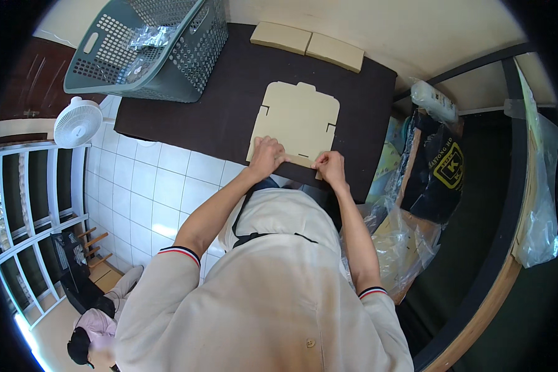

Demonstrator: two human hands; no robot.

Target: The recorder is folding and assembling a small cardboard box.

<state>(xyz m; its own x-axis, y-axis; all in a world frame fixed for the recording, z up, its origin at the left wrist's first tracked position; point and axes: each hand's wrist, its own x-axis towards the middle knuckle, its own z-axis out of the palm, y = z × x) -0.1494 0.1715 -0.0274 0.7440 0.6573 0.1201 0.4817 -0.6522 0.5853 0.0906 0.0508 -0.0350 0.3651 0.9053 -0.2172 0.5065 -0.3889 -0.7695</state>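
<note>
A flat die-cut cardboard box blank, light brown with small slots and a tab at its far end, lies on the dark table. My left hand is at its near left corner, fingers curled onto the near flap. At the near right corner, my right hand pinches the cardboard between thumb and fingers. The strip along the near edge, between both hands, looks bent up a little. Part of each corner is hidden beneath the fingers.
Two cardboard boxes sit against the wall. A grey-green perforated basket holding clear plastic packets stands at the far left. Beyond it is a white fan. Plastic-wrapped items and a black bag crowd the right side. Another person is at lower left.
</note>
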